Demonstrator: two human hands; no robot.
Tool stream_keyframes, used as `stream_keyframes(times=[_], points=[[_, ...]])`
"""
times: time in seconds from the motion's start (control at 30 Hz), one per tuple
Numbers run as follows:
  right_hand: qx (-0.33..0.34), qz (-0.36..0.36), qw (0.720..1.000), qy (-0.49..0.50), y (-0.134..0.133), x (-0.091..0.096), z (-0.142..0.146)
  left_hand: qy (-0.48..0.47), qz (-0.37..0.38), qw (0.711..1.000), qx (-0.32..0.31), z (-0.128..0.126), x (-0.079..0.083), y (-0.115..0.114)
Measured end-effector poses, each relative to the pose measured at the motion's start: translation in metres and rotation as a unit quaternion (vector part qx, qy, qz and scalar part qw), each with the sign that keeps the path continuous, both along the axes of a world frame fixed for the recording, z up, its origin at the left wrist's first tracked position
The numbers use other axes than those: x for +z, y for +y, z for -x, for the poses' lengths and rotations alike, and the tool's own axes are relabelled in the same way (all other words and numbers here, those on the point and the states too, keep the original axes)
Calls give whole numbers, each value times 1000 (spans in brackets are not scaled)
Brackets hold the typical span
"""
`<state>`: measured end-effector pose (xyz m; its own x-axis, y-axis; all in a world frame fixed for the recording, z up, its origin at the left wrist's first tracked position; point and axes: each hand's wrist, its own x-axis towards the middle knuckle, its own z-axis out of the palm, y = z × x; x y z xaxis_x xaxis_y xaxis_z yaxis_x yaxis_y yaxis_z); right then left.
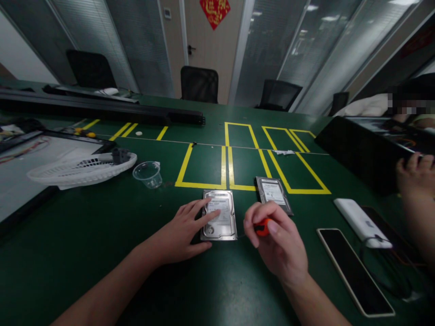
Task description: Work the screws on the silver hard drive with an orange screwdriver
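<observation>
A silver hard drive with a white label lies flat on the green table in front of me. My left hand rests on its left side, fingers spread, two of them across the label. Closed around the orange and black handle of a screwdriver is my right hand. The thin shaft points left toward the drive's lower right corner; whether its tip touches a screw is too small to tell. Behind my right hand lies a second hard drive, its near edge close to my knuckles.
Left stand a clear plastic cup and a white mesh basket. A phone and a white power bank with a cable lie right. Another person's hand is by a black case. Yellow tape marks rectangles beyond.
</observation>
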<state>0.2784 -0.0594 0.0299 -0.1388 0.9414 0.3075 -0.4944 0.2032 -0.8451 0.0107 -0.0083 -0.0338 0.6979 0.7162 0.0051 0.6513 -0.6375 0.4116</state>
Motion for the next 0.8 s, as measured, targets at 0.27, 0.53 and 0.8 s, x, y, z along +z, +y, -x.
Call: stream_keyframes(times=[0.27,0.53,0.8], points=[[3,-3,1000,4,1,2,-1,4,3,1000,-2,0,1,0],[4,-3,1000,7,2,-1,1,2,-1,1000,0,-2,1,0],[-2,14,1000,10,1,1,1,-5,1,1000,-2,-1,1,0]])
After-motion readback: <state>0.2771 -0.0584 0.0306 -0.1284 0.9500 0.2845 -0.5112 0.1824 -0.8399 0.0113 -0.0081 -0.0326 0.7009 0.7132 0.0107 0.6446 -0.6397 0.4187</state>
